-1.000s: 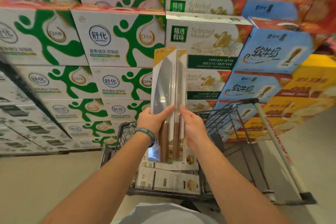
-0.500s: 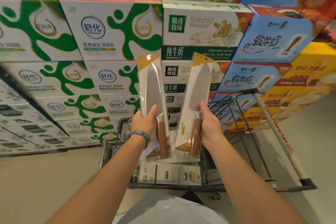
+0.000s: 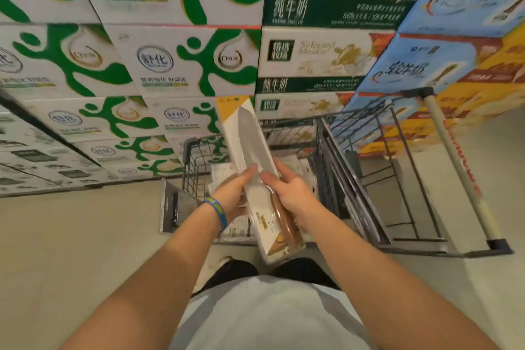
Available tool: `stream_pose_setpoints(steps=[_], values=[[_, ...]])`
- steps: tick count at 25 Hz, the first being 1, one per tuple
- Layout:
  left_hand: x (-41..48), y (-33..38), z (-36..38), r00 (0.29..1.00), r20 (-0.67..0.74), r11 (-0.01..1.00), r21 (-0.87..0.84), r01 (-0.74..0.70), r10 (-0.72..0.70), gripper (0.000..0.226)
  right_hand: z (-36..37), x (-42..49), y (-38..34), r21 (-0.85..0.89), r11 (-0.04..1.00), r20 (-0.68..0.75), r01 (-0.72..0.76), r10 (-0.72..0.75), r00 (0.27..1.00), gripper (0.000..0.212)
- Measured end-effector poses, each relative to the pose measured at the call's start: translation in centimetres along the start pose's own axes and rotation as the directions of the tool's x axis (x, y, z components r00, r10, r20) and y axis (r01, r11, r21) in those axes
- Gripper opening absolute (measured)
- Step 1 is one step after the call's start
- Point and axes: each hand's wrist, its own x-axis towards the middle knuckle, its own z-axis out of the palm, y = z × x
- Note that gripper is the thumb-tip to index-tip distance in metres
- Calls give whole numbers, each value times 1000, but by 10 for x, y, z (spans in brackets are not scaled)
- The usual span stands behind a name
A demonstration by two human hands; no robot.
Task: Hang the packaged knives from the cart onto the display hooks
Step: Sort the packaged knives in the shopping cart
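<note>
A packaged knife (image 3: 257, 179), with a white card, yellow top corner and wooden handle, tilts with its top to the upper left above the cart (image 3: 358, 179). My left hand (image 3: 231, 197) pinches its left edge at mid-length. On the other edge my right hand (image 3: 292, 193) grips it, thumb on the front. Whether a second pack lies behind it I cannot tell. More knife packs (image 3: 224, 176) lie flat in the cart basket below my hands. No display hooks are in view.
The cart's pale push handle (image 3: 454, 167) runs along the right. Stacked milk cartons (image 3: 176, 62) form a wall behind and left of the cart. Beige floor (image 3: 71, 236) spreads to the left and at the far right.
The two packs held apart half a second ago have come together in front of me, lower and closer to the cart. My view has tipped downward.
</note>
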Motion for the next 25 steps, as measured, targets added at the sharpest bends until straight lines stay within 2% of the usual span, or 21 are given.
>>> stream_pose_setpoints(steps=[2,4,7,8,9,10,11,12,13,15,16,17,19,21,22,23,25], values=[[13,-14,-11,996,21,996,-36,87,-87,60,5,9,19,-67,997,54,-43,46,997,71],[33,-31,-17,993,9,986,-117,119,-118,53,5,24,32,-115,989,82,-91,101,991,75],[73,-53,-21,981,-18,929,-326,175,-191,44,-7,50,49,-250,960,191,-129,179,965,35],[87,-61,-21,979,-24,906,-384,177,-202,41,-10,61,56,-287,949,196,-131,192,961,30],[102,-72,-22,974,-62,887,-429,170,-216,35,-11,69,62,-399,910,176,-110,194,965,28],[115,-84,-21,967,-117,871,-468,149,-228,29,-9,78,67,-545,833,131,-96,198,971,35],[127,-95,-17,952,-185,854,-505,122,-245,22,-6,86,72,-726,681,46,-96,188,981,56],[138,-106,-14,927,-255,829,-551,96,-277,16,-2,92,81,-853,505,-84,-131,116,990,72],[152,-113,-12,892,-317,805,-588,81,-321,13,5,92,88,-904,404,-163,-138,-27,986,73],[185,-118,-8,855,-347,743,-666,64,-385,22,18,83,103,-923,384,-121,17,-332,935,45],[201,-117,-7,847,-342,724,-686,71,-407,31,23,77,112,-912,399,-68,94,-373,925,31],[219,-112,-6,835,-344,715,-694,83,-430,36,26,75,121,-901,417,-19,120,-315,949,25],[254,-103,-2,835,-336,656,-754,39,-436,30,31,77,142,-919,389,54,72,-57,997,28],[282,-89,3,883,-291,543,-838,-50,-369,21,32,90,158,-939,339,76,47,72,995,33],[294,-84,2,899,-269,530,-847,-49,-347,21,33,99,164,-934,355,84,30,136,987,35],[304,-80,-3,900,-257,571,-821,-11,-352,24,37,109,169,-921,389,103,16,205,973,38],[314,-82,-18,876,-221,692,-703,162,-429,40,47,123,179,-909,416,158,5,335,929,44]])
